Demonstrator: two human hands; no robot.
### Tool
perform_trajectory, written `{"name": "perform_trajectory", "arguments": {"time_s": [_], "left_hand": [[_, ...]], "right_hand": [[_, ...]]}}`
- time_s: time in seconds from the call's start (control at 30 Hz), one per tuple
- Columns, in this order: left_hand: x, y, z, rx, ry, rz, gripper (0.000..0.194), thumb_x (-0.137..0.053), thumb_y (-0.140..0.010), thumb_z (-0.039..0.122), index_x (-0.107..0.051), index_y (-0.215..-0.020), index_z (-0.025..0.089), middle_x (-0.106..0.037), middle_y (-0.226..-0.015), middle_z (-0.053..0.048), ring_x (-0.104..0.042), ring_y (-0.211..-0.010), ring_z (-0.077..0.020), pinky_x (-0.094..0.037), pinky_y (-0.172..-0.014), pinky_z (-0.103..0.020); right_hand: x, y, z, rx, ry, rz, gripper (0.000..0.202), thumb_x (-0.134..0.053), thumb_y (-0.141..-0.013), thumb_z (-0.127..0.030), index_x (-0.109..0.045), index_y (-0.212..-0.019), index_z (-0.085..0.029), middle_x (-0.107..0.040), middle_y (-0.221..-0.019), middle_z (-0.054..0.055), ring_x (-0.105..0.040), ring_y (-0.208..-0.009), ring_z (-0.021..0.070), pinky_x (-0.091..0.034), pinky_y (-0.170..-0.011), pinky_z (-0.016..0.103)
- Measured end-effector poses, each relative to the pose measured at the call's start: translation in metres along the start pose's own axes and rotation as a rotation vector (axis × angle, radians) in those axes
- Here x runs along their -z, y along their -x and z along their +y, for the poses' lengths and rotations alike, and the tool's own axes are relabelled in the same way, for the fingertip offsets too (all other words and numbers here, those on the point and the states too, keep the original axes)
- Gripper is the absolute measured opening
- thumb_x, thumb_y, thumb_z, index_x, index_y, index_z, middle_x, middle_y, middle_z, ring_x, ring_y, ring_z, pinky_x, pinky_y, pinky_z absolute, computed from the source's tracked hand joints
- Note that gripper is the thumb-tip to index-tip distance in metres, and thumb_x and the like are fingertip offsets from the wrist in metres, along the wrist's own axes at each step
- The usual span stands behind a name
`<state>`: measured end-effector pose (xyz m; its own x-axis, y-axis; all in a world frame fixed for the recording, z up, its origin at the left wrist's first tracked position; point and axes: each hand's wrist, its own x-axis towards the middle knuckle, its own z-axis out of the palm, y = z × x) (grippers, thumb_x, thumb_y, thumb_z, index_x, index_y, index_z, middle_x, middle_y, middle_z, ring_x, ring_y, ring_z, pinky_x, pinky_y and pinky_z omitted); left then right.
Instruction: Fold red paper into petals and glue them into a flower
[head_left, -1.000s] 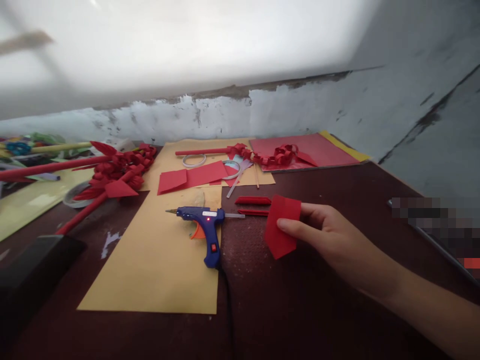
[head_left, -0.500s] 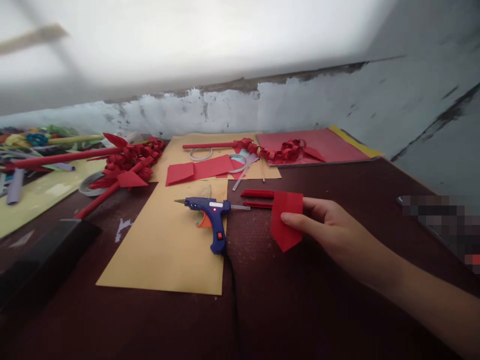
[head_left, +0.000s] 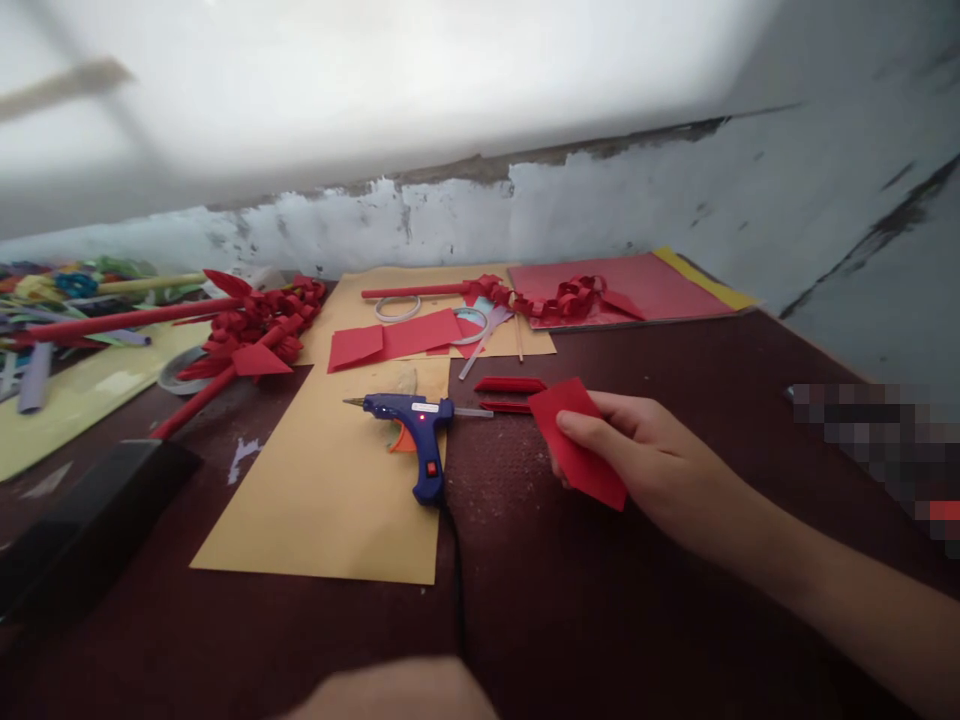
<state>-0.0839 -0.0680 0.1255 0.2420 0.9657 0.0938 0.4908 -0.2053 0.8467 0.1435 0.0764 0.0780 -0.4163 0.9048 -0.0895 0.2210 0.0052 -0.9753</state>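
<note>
We pinch red paper piece (head_left: pixel 583 468) in right hand (head_left: pixel 651 446): thumb pressed across its front, other fingers curled behind, tips just showing past its left edge. Paper tilted, over bench (head_left: pixel 540 620), right of blue glue gun (head_left: pixel 426 440), near ends of two red strips (head_left: pixel 510 384) overlapping it in view. Right forearm reaches in from lower right, hand pointing left. Left hand (head_left: pixel 394 692) only partly in view at bottom edge, blurred; we cannot tell how its fingers stand.
</note>
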Motion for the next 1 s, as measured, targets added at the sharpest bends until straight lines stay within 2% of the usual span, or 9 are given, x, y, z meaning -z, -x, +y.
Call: {"name": "perform_trajectory", "arguments": {"time_s": [0.03,0.1,0.13,0.2,0.23,0.33,0.4,0.57,1.0], "left_hand": [[0.002,-0.008,0.009,-0.017,-0.025,0.002,0.023,-0.071,-0.098,0.036,-0.076,-0.114,0.051,-0.079,-0.108,-0.005,-0.072,-0.1,-0.0293,-0.063,-0.07,-0.041],[0.005,-0.032,0.012,-0.038,-0.074,0.019,0.023,-0.071,-0.095,0.029,-0.082,-0.104,0.047,-0.08,-0.088,-0.001,-0.074,-0.078,-0.0266,-0.061,-0.065,-0.041],[0.008,-0.046,0.008,-0.053,-0.122,0.061,0.021,-0.069,-0.095,0.026,-0.084,-0.098,0.041,-0.079,-0.082,0.0,-0.072,-0.069,-0.0237,-0.058,-0.062,-0.039],[0.013,-0.076,-0.005,-0.102,-0.379,0.262,0.018,-0.072,-0.093,0.032,-0.082,-0.079,0.032,-0.076,-0.069,0.001,-0.066,-0.058,-0.0197,-0.046,-0.052,-0.033],[0.014,-0.089,-0.013,-0.106,-0.437,0.284,0.02,-0.074,-0.093,0.035,-0.081,-0.075,0.029,-0.072,-0.062,0.002,-0.064,-0.056,-0.0181,-0.043,-0.051,-0.031],[0.012,-0.111,-0.033,-0.009,-0.241,0.236,0.028,-0.067,-0.099,0.038,-0.08,-0.078,0.024,-0.071,-0.064,0.002,-0.063,-0.057,-0.0154,-0.042,-0.051,-0.027],[0.005,-0.112,-0.041,0.039,0.001,0.175,0.022,-0.068,-0.099,0.035,-0.082,-0.09,0.022,-0.077,-0.076,0.0,-0.07,-0.069,-0.0163,-0.049,-0.058,-0.023],[-0.014,-0.102,-0.045,0.174,0.432,0.027,0.023,-0.07,-0.1,0.038,-0.086,-0.094,0.022,-0.08,-0.08,-0.002,-0.073,-0.075,-0.0156,-0.056,-0.069,-0.021],[-0.018,-0.099,-0.042,0.281,0.627,-0.045,0.013,-0.076,-0.097,0.033,-0.087,-0.095,0.028,-0.079,-0.078,0.003,-0.068,-0.069,-0.0081,-0.055,-0.066,-0.012]], "right_hand": [[-0.001,0.001,0.0,0.018,0.019,-0.011,0.04,-0.063,-0.1,-0.056,-0.066,-0.082,-0.021,-0.061,-0.074,0.0,-0.049,-0.063,0.0144,-0.037,-0.055,0.027],[-0.002,0.002,0.0,0.065,0.058,-0.031,0.037,-0.061,-0.102,-0.052,-0.066,-0.083,-0.021,-0.059,-0.075,-0.001,-0.047,-0.065,0.014,-0.037,-0.056,0.026],[-0.003,0.003,-0.001,0.088,0.074,-0.04,0.036,-0.061,-0.103,-0.05,-0.066,-0.084,-0.02,-0.059,-0.075,-0.001,-0.047,-0.065,0.014,-0.037,-0.056,0.026],[-0.003,0.004,-0.003,0.116,0.087,-0.066,0.034,-0.061,-0.103,-0.047,-0.066,-0.083,-0.02,-0.058,-0.075,-0.001,-0.047,-0.066,0.014,-0.036,-0.056,0.026],[-0.003,0.005,-0.005,0.123,0.083,-0.081,0.033,-0.062,-0.103,-0.045,-0.065,-0.082,-0.02,-0.057,-0.074,-0.002,-0.046,-0.065,0.0139,-0.036,-0.056,0.026],[-0.004,0.005,-0.007,0.118,0.052,-0.127,0.033,-0.063,-0.103,-0.041,-0.061,-0.077,-0.02,-0.054,-0.07,-0.003,-0.044,-0.063,0.0133,-0.035,-0.055,0.025],[-0.004,0.005,-0.007,0.104,0.037,-0.148,0.033,-0.064,-0.103,-0.042,-0.06,-0.078,-0.02,-0.053,-0.07,-0.003,-0.043,-0.062,0.0133,-0.034,-0.054,0.025],[-0.005,0.007,-0.006,0.087,0.036,-0.177,0.03,-0.063,-0.103,-0.044,-0.067,-0.087,-0.019,-0.055,-0.077,-0.001,-0.044,-0.067,0.0143,-0.037,-0.057,0.025],[-0.005,0.01,-0.008,0.089,-0.003,-0.252,0.015,-0.07,-0.1,-0.03,-0.07,-0.089,-0.02,-0.06,-0.077,-0.004,-0.048,-0.067,0.0119,-0.04,-0.059,0.022]]}}
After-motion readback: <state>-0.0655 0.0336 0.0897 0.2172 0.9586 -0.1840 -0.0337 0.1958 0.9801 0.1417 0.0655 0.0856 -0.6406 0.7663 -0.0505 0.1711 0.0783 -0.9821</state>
